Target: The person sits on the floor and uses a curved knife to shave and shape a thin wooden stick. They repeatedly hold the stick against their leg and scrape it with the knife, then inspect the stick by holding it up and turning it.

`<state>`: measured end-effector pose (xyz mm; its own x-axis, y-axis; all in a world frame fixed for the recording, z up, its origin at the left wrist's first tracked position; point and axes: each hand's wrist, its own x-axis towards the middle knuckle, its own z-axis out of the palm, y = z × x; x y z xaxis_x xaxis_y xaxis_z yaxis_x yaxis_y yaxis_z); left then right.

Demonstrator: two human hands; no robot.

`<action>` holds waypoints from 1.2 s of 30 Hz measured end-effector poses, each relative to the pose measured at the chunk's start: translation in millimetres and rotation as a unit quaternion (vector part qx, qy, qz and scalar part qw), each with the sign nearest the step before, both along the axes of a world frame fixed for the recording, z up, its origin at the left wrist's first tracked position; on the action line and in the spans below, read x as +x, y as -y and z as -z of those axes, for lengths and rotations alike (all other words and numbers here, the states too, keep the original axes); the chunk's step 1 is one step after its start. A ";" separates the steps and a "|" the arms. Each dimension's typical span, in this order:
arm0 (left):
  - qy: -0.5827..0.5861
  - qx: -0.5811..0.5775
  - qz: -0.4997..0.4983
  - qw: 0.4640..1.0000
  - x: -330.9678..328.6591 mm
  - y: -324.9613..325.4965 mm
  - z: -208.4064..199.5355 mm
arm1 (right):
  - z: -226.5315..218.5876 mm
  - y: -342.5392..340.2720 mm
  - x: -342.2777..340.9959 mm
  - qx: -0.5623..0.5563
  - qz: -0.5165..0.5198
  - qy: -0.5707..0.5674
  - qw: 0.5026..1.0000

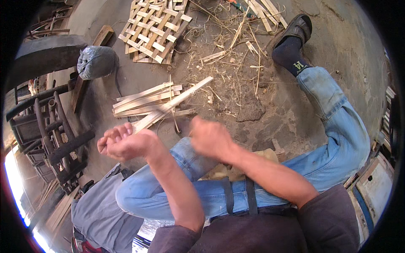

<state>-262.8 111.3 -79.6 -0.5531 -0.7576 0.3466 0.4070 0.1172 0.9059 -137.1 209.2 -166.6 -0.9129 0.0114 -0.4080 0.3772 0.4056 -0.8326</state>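
Note:
My left hand (128,143) is closed around the near end of a pale split-bamboo strip (181,99), which slants up and to the right. My right hand (211,139) is a fist over my bent knee, blurred by motion; whatever it may hold is hidden. Just beyond my left hand lies a loose bundle of similar bamboo strips (141,101) on the floor, partly under the strip in my grip. A thin sliver (173,105) stands out across the bundle.
Woven bamboo lattice panels (154,31) lie farther off. Shavings (236,59) litter the floor, with more strips (265,14) near my sandalled foot (293,36). On the left are a grey plastic-wrapped bundle (97,62), a wooden beam (80,90) and a dark frame (55,135).

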 end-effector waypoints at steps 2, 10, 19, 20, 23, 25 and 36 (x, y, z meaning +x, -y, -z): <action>0.002 0.013 0.037 0.999 0.4 4.2 1.8 | 4.1 -20.9 -7.2 0.009 0.044 0.023 0.999; 0.003 0.016 0.005 1.000 -12.3 1.7 0.6 | -0.9 -11.7 -8.3 0.009 -0.008 -0.058 0.998; 0.010 0.005 0.028 1.000 -6.6 8.0 4.4 | 14.7 -33.3 -12.7 0.053 -0.019 0.044 0.997; 0.010 0.000 0.024 1.000 -2.5 6.3 4.7 | 8.9 -27.8 -0.5 0.073 -0.063 -0.011 0.995; -0.014 -0.017 0.045 0.999 -4.1 -6.9 -1.7 | -14.1 -21.3 3.9 0.034 -0.060 -0.069 0.995; -0.004 0.002 0.054 0.999 4.8 -11.3 -3.0 | -5.8 -24.5 6.0 0.051 -0.040 0.013 0.998; -0.040 0.017 0.076 0.996 -1.2 -21.1 -3.7 | 19.7 -32.2 -3.5 0.021 -0.015 0.040 0.999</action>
